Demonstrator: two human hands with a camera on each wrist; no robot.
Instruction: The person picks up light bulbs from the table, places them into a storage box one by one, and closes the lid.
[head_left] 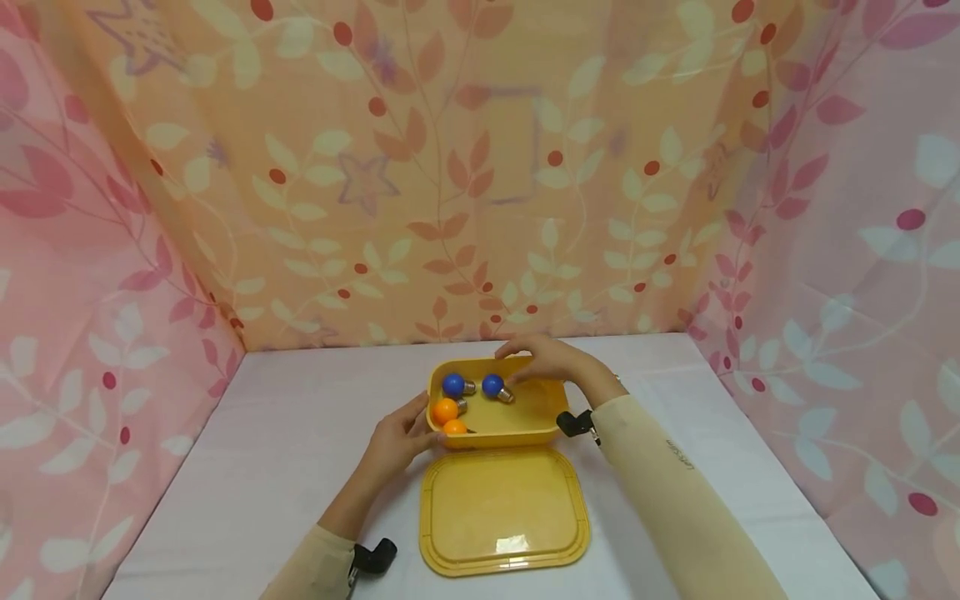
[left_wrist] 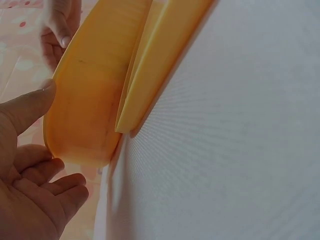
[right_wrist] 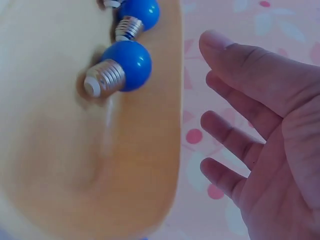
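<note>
Box (head_left: 528, 412) of yellow plastic, uncovered, long side crosswise, on white cloth (head_left: 300, 467). Inside it, toward the far wall: a blue bulb (head_left: 453, 384) near the box's left end, metal base to the right, and a second blue bulb (head_left: 492, 385) nearer the middle, base slanting to the near right. At the box's left end, an orange bulb (head_left: 446, 410) nearer than the first blue one, base also to the right; in the near left corner, a second orange bulb (head_left: 453, 427), partly hidden by the near wall. Left hand (head_left: 397, 433) gripping the box's near left corner, thumb at the near side, fingers along the left end. Right hand (head_left: 551, 358) at the box's far rim, toward the right half, fingers parted and relaxed, holding nothing; in the right wrist view, apart from the wall. On the box's near side, a yellow lid (head_left: 502, 508) lying flat, just beside; cannot tell contact from narrow gap. Beyond the box, an orange leaf-patterned curtain (head_left: 412, 167). Nearer than the box on the right, a beige sleeve (head_left: 675, 492) with a black wrist mount (head_left: 573, 423).
</note>
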